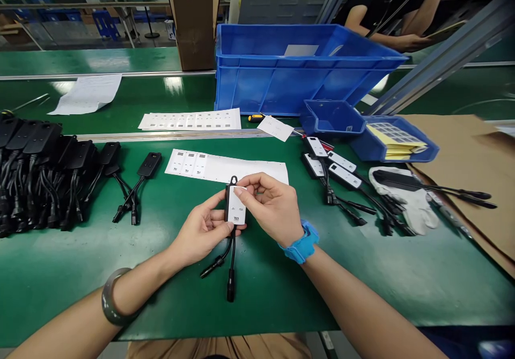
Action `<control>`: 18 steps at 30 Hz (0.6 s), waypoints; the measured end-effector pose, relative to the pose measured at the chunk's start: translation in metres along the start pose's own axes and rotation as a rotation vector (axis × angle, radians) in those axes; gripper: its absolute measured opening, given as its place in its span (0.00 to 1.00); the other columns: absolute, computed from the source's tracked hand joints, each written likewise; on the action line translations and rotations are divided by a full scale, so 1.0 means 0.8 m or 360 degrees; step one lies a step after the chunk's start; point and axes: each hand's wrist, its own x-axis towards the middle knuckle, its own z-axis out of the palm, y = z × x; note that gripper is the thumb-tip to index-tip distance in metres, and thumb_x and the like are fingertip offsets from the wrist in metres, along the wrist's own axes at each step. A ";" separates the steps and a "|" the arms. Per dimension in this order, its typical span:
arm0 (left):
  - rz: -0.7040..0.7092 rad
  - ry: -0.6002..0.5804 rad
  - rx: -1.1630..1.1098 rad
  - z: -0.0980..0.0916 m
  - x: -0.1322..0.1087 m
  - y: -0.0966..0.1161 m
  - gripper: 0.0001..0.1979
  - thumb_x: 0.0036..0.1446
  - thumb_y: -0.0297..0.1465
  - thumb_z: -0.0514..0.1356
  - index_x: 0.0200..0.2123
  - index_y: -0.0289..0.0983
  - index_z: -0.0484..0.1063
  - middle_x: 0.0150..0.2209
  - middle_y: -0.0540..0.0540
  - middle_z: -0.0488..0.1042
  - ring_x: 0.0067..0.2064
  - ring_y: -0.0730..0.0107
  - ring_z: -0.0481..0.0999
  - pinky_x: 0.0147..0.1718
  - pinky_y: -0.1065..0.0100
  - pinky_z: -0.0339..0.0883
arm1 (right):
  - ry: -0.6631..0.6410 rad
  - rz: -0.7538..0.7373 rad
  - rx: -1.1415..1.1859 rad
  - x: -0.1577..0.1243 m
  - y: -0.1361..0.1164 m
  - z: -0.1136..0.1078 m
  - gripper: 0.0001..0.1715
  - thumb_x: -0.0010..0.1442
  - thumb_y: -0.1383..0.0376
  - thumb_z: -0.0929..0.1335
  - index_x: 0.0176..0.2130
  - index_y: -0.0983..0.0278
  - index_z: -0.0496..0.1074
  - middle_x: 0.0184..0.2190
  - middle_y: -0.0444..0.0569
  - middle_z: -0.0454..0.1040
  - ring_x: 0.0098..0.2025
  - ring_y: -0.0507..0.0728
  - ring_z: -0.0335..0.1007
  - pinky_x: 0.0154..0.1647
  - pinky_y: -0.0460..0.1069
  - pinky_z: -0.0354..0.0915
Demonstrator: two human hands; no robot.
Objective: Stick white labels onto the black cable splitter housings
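A small black device (235,209) with a white label on its face and two short black cables hanging below it is held over the green table. My left hand (203,232) grips its lower left side. My right hand (269,204) pinches its top right, fingertips pressing on the white label. A white label sheet (241,168) lies just behind my hands.
A row of unlabeled black devices (44,179) lies at the left, and labeled ones (336,168) at the right beside a white glove (410,200). Blue bins (298,69) stand behind, one holding yellow label sheets (396,141). Another person's arm (386,23) shows far right.
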 end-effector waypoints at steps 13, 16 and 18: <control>-0.0014 0.0048 0.0084 0.004 0.001 0.003 0.28 0.57 0.30 0.62 0.59 0.35 0.56 0.37 0.41 0.77 0.40 0.63 0.78 0.44 0.64 0.70 | 0.0045 0.0010 -0.0024 -0.002 -0.001 0.004 0.05 0.54 0.65 0.70 0.32 0.65 0.73 0.23 0.42 0.66 0.22 0.48 0.61 0.20 0.43 0.62; -0.0016 0.0067 0.0097 0.005 0.000 0.004 0.27 0.57 0.30 0.61 0.57 0.34 0.57 0.35 0.41 0.77 0.38 0.63 0.78 0.42 0.65 0.70 | 0.0047 0.0039 -0.0021 0.000 0.000 0.002 0.10 0.54 0.64 0.70 0.38 0.64 0.72 0.24 0.41 0.65 0.25 0.50 0.61 0.22 0.44 0.62; -0.0016 0.0076 0.0091 0.005 0.000 0.004 0.26 0.57 0.30 0.62 0.56 0.34 0.57 0.35 0.41 0.77 0.38 0.63 0.78 0.41 0.66 0.70 | 0.0026 0.0065 -0.0063 0.003 0.002 0.000 0.15 0.53 0.64 0.71 0.42 0.63 0.70 0.24 0.41 0.64 0.26 0.50 0.61 0.24 0.44 0.62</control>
